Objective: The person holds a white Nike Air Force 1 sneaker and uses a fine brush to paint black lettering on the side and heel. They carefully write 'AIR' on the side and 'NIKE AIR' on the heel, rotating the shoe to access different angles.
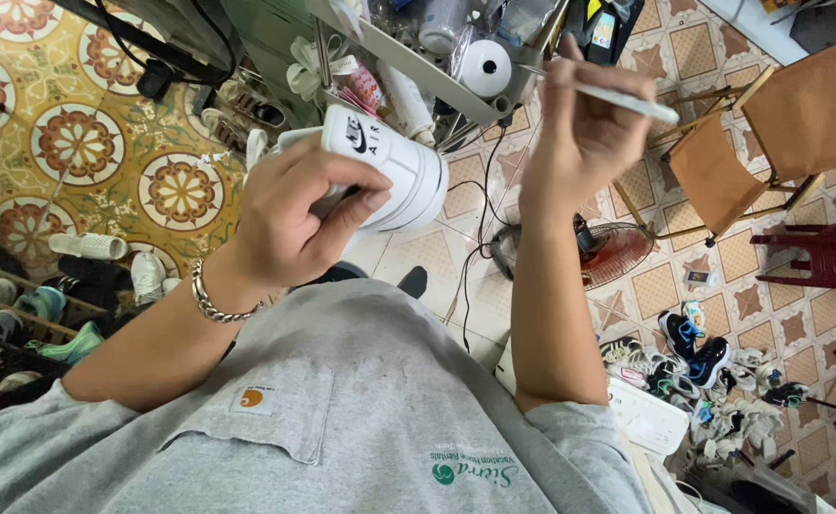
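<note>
Open air lies between the two raised forearms, over tiled floor with a standing fan [618, 252] and trailing cables [480, 224], while the far side is blocked by a cluttered shelf [418, 67] (jars, tape roll [486, 68]).

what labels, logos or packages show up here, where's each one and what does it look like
heel label: on white shoe in one hand, black mark on white.
pocket patch: grey shirt, small white square, orange mark.
shirt print: shirt lower middle, green.
small packet: floor by red stool, white and dark.
</note>
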